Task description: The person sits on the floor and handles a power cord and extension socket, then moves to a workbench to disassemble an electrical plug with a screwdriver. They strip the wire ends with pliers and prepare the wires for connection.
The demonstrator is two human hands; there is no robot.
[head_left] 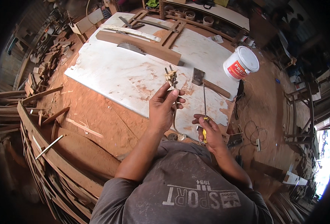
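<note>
Sawdust-red and grimy, the white table (109, 71) stretches out ahead, and both hands are up over its near edge. Left hand (162, 110) is raised, fingers (171, 94) closed around a thin bent metal rod (175, 112) that carries a small brass clamp fitting (171, 76) at its top, standing roughly upright above the tabletop. The rod's lower end curves down toward the person's chest. Right hand (209, 131) sits lower and just to the right, fingers wrapped tight on the yellow handle of a screwdriver (204, 108), its slim shaft pointing up and away toward a metal square (200, 77) lying flat on the table. The two hands are near each other but apart, not touching. Farther back, a circular saw blade (130, 47) pokes up through the table beside a long wooden fence (142, 45). A white plastic bucket (241, 63) with a red label stands at the right corner. Offcuts of timber (41, 63) pile up at left.
</note>
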